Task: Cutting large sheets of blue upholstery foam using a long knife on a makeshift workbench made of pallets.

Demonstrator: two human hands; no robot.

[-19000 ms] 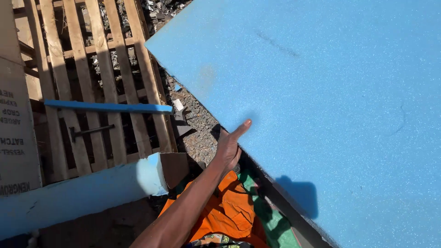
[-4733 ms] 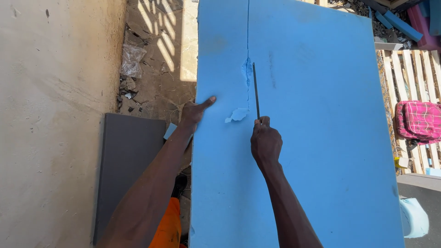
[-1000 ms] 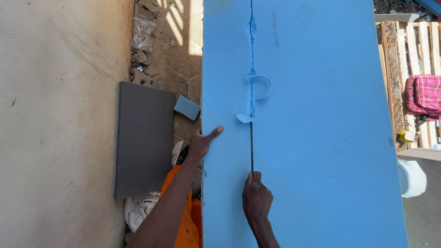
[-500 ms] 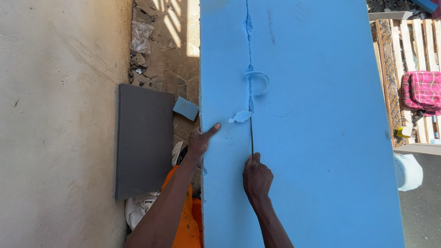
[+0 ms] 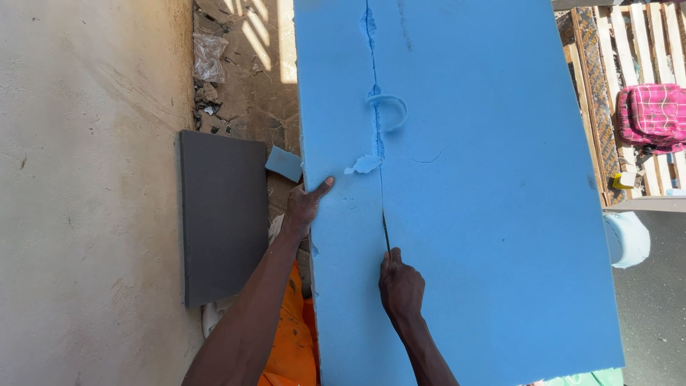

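Blue foam slab (image 5: 493,214) lies flat beneath both hands; the right hand (image 5: 400,286) grips a thin blade (image 5: 386,232) in the cut, which wants a straight pull, while the left hand (image 5: 306,204) clasps the slab's edge.

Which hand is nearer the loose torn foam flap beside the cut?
Left. The left hand grips the sheet's edge just beside the foam flap; the right hand holds the blade farther down the cut.
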